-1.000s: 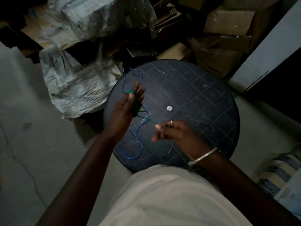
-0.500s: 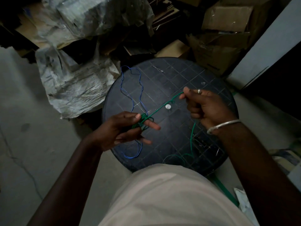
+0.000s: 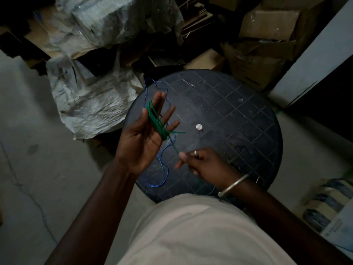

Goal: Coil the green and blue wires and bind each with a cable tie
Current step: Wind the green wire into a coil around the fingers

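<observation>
While my left hand (image 3: 142, 138) hangs palm-up over the desk's (image 3: 238, 119) left edge, its fingers (image 3: 158, 100) are spread wide and straight, and the green wire (image 3: 155, 119) is looped around them in several turns. That's a tight little bundle running from near my fingertips down to the base of the fingers. One short green end pokes out sideways from the bundle, pointing toward the coin (image 3: 198, 127) at the desk's middle. Another strand drops from the bundle straight down to my right hand (image 3: 200, 163), and there it's pinched between thumb and forefinger, so those fingers are closed narrow on the wire. Past that pinch the wire goes under my hand and I can't follow it well in this dim light.

Ring (image 3: 195, 153) on the right hand, bangle (image 3: 234, 184) at that wrist, both over the desk's near side. Blue wire (image 3: 164, 169) lies loose on the desk's left part, wandering from the far-left rim, behind my left hand, down to a loop at the near-left rim. Nobody's touching it. A thin pale sliver (image 3: 188, 83) lies near the desk's far edge; too small to say what it is. Left of the desk, a crumpled sack (image 3: 89, 104) sits on the floor. Beyond the desk, boxes (image 3: 267, 25) are piled up.
</observation>
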Demonstrator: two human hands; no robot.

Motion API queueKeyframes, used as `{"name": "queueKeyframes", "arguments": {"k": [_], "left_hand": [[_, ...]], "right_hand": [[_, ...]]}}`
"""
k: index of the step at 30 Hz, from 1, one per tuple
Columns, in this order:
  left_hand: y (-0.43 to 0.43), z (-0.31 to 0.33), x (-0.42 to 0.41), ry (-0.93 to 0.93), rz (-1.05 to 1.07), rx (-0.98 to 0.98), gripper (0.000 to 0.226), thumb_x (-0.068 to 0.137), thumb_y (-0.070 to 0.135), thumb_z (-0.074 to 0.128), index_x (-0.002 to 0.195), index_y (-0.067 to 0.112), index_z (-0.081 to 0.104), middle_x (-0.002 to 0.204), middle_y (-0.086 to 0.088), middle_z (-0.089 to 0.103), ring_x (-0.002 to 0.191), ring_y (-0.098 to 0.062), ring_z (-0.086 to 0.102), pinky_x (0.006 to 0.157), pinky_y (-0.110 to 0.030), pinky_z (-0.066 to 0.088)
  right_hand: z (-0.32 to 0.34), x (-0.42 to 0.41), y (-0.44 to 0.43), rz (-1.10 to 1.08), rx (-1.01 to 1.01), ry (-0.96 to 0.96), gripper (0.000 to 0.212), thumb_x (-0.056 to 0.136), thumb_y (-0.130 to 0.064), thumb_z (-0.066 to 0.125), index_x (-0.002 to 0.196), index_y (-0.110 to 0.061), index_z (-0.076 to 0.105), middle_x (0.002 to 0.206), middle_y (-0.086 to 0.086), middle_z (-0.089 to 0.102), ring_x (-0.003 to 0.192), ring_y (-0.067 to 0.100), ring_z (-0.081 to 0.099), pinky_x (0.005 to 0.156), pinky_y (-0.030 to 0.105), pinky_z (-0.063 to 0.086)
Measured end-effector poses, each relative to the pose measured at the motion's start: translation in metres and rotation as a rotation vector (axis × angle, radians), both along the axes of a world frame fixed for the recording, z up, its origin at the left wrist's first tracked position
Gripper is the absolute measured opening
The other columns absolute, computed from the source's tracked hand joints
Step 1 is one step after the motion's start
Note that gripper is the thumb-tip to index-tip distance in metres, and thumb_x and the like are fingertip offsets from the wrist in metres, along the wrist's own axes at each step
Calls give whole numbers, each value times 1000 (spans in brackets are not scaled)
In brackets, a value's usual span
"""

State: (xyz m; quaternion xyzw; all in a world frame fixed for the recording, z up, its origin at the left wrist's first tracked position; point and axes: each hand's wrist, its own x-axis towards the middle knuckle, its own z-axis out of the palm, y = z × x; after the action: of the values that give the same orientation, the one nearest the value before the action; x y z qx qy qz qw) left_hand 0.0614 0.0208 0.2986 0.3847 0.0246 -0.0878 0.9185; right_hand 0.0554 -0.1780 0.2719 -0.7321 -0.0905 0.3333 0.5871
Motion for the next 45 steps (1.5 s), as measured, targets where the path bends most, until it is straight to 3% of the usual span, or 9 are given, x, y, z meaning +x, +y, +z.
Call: {"name": "queueKeyframes", "arguments": {"k": [9,14,23,25,27,30,40,42,45], "left_hand": [[16,-23,-2,-50,-120,1101,41,110,20,33,146,10,48,113,20,74,113,9,61,113,-25,36],[21,-18,-20,29,-342,736,42,107,19,36,141,5,54,46,-5,42,38,-15,40,92,-40,55],[-1,8,-38,87,-640,-344,55,106,24,33,143,-16,35,41,-3,27,31,-12,24,47,-28,47],[-5,13,-34,50,-515,-446,57,106,27,31,150,-10,27,74,-17,64,46,-19,50,49,-31,49],[-4,19,-25,14,-374,-473,59,106,30,27,155,-3,21,149,-23,48,105,-34,67,79,-38,60],[5,12,-12,-4,-156,-321,57,108,29,14,159,4,9,168,-14,13,150,-42,23,119,-53,29],[28,-31,-5,5,76,895,51,101,30,43,146,6,47,154,-1,46,142,-13,43,122,-36,26],[29,-32,-10,83,-47,1070,51,96,43,51,123,3,65,111,-3,71,104,-24,66,98,-42,51],[24,-21,-20,181,-297,949,28,102,26,48,117,14,69,52,8,45,46,-12,45,59,-32,48]], "right_hand": [[49,5,-24,-155,212,-5,36,88,-38,63,59,-16,62,38,-5,37,32,8,33,36,18,28],[49,51,-54,-322,631,289,31,97,-27,45,72,-13,59,46,-11,25,34,1,20,37,21,7],[-1,58,-23,-407,542,484,31,105,-24,38,86,-12,58,42,-13,26,31,-3,22,28,10,19],[-11,48,-13,-365,478,565,31,105,-25,40,86,-10,61,42,-13,25,30,-2,22,29,8,19],[-16,36,-6,-300,378,604,30,104,-24,43,87,-9,63,43,-10,27,30,-1,22,32,7,18],[-15,18,-2,-248,271,602,17,102,-14,47,94,-11,62,51,-4,38,32,0,23,36,7,18],[25,3,-25,-143,46,256,35,94,-36,61,67,-14,64,42,-6,34,32,4,27,33,13,20],[36,11,-36,-221,152,251,36,88,-38,62,60,-15,58,40,-6,30,30,5,26,33,13,21],[51,29,-52,-263,532,448,30,89,-31,52,65,-13,59,41,-9,27,30,3,27,32,16,17]]}}
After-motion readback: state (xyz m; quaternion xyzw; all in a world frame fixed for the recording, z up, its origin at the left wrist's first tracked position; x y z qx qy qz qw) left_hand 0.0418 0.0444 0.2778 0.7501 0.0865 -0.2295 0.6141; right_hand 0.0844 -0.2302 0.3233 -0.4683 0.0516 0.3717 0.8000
